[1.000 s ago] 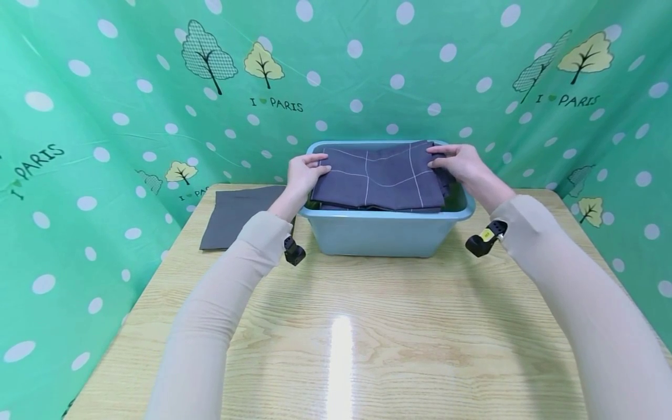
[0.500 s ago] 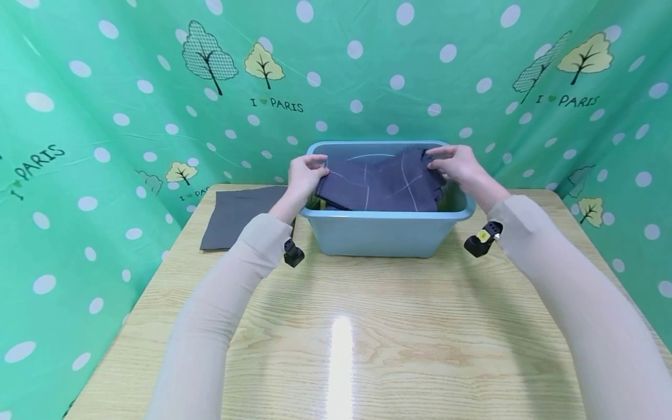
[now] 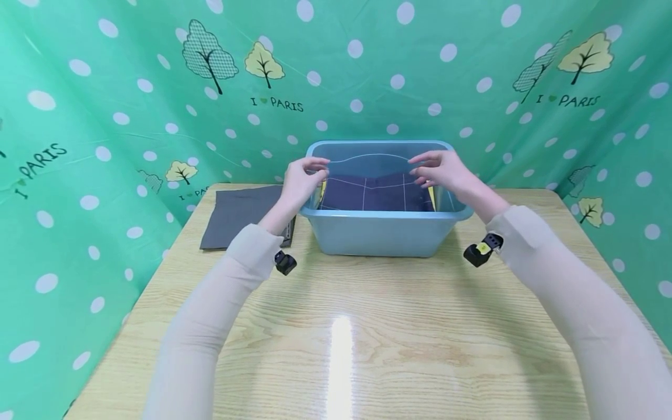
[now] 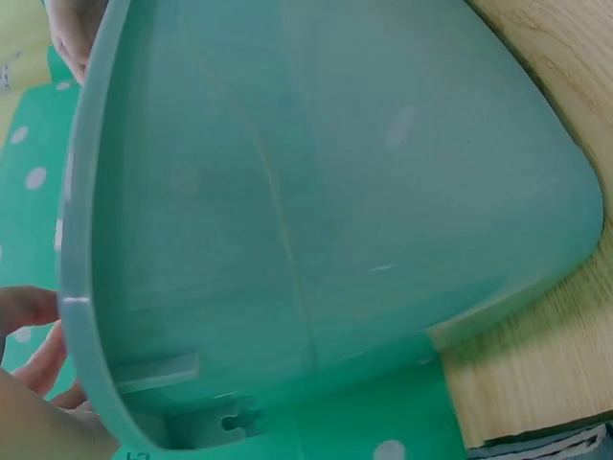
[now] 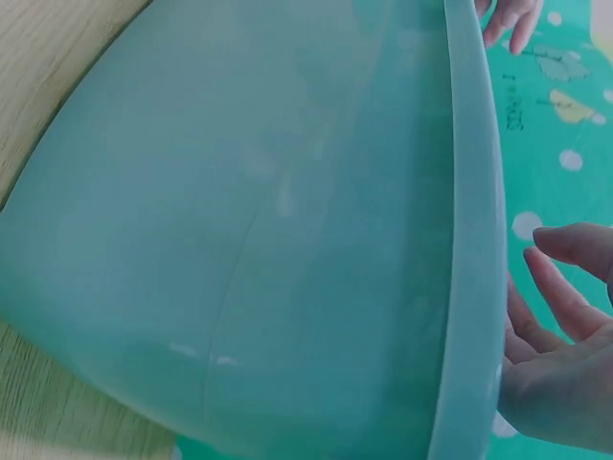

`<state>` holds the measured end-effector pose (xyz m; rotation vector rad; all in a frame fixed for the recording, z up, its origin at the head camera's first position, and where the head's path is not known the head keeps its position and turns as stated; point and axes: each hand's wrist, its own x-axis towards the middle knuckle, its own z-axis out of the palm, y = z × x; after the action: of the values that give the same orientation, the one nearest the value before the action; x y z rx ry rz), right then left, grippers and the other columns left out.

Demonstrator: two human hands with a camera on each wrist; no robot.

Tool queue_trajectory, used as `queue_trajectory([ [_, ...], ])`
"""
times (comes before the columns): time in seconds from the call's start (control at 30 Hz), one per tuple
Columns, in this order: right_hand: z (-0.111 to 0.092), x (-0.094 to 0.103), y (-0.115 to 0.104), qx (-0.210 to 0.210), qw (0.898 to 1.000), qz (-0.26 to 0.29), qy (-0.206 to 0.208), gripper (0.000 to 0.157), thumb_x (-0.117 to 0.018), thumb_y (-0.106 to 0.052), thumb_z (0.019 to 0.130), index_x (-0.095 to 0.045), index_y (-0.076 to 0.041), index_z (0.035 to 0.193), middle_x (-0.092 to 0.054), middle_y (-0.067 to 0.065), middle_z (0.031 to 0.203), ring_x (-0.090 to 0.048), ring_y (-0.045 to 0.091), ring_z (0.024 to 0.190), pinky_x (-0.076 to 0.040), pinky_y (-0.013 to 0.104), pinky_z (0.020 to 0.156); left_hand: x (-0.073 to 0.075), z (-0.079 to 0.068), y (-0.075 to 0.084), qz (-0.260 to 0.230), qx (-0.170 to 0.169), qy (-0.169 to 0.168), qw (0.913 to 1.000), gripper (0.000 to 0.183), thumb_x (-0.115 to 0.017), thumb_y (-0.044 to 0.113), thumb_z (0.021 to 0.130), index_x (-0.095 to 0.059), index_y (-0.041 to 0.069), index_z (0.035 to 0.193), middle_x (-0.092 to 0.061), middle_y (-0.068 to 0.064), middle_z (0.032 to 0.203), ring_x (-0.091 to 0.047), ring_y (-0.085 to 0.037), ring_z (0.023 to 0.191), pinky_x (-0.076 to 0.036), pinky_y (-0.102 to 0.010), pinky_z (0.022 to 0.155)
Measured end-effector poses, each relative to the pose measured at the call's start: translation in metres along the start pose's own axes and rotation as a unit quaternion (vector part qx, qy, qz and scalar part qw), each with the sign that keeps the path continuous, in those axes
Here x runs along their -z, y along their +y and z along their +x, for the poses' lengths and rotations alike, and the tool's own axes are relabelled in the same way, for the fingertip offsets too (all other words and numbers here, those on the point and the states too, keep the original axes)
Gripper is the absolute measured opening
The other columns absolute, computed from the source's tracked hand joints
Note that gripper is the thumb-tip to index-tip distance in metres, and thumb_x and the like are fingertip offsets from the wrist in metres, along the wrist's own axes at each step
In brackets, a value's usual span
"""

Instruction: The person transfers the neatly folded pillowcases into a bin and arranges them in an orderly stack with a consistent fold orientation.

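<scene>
A dark navy cloth with thin white check lines lies folded low inside a light blue plastic bin. My left hand hangs over the bin's left rim, thumb and fingers parted, with nothing between them. Over the right side of the bin is my right hand, its fingers loosely bent and apart from the cloth. Both wrist views are filled mostly by the bin's outer wall. In the right wrist view, the right hand shows beside the rim, thumb and fingers spread.
A folded dark grey cloth lies on the wooden table, left of the bin. Yellow edges show inside the bin beside the checked cloth. Behind hangs a green dotted curtain, close to the bin.
The checked cloth, held by both hands at the bin's top, has dropped down into the bin. Both hands have let go of it, and the right hand has shifted slightly left.
</scene>
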<state>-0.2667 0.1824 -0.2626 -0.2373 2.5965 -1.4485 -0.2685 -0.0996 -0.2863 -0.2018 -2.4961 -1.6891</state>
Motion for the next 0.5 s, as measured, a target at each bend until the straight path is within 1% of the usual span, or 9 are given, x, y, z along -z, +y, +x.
queue_trajectory([
  [0.07,-0.002,-0.003,-0.003,0.010,1.000,-0.011,-0.007,0.033,-0.046,-0.009,0.091,-0.049,0.001,0.122,-0.053,0.025,0.116,-0.061,0.013,0.079,-0.050,0.025,0.071,0.002,-0.004,0.002,0.000,-0.008,-0.004,1.0000,0.024,-0.053,0.007,0.085,-0.062,0.005,0.108,-0.061,-0.013,0.101,-0.059,-0.026,0.091,-0.049,-0.034,0.077],
  [0.2,-0.005,-0.010,-0.007,0.024,0.999,-0.025,-0.016,0.032,-0.047,-0.011,0.091,-0.051,-0.001,0.121,-0.055,0.022,0.115,-0.061,0.012,0.078,-0.050,0.026,0.073,0.005,-0.012,0.005,0.005,-0.017,-0.003,0.9998,0.025,-0.054,0.006,0.085,-0.062,0.006,0.109,-0.061,-0.014,0.103,-0.058,-0.026,0.092,-0.049,-0.031,0.077],
  [0.33,-0.009,-0.017,-0.011,0.043,0.999,-0.022,-0.021,0.031,-0.048,-0.011,0.090,-0.052,-0.002,0.119,-0.056,0.021,0.113,-0.061,0.018,0.083,-0.050,0.028,0.074,0.008,-0.019,0.007,0.015,-0.022,-0.001,0.9997,0.025,-0.055,0.008,0.086,-0.062,0.008,0.110,-0.062,-0.011,0.103,-0.059,-0.022,0.089,-0.049,-0.032,0.077],
  [0.4,-0.011,-0.020,-0.013,0.053,0.998,-0.022,-0.022,0.030,-0.049,-0.011,0.090,-0.053,-0.002,0.118,-0.057,0.020,0.111,-0.060,0.019,0.083,-0.050,0.030,0.075,0.010,-0.022,0.008,0.014,-0.027,0.000,0.9995,0.025,-0.055,0.009,0.086,-0.062,0.008,0.110,-0.062,-0.012,0.104,-0.059,-0.021,0.088,-0.049,-0.033,0.076],
  [0.5,-0.015,-0.024,-0.016,0.063,0.997,-0.029,-0.023,0.029,-0.050,-0.011,0.089,-0.054,-0.003,0.117,-0.059,0.019,0.109,-0.060,0.016,0.080,-0.049,0.031,0.075,0.013,-0.027,0.009,0.014,-0.038,0.002,0.9992,0.026,-0.055,0.009,0.085,-0.062,0.008,0.110,-0.062,-0.011,0.104,-0.058,-0.022,0.088,-0.048,-0.030,0.074],
])
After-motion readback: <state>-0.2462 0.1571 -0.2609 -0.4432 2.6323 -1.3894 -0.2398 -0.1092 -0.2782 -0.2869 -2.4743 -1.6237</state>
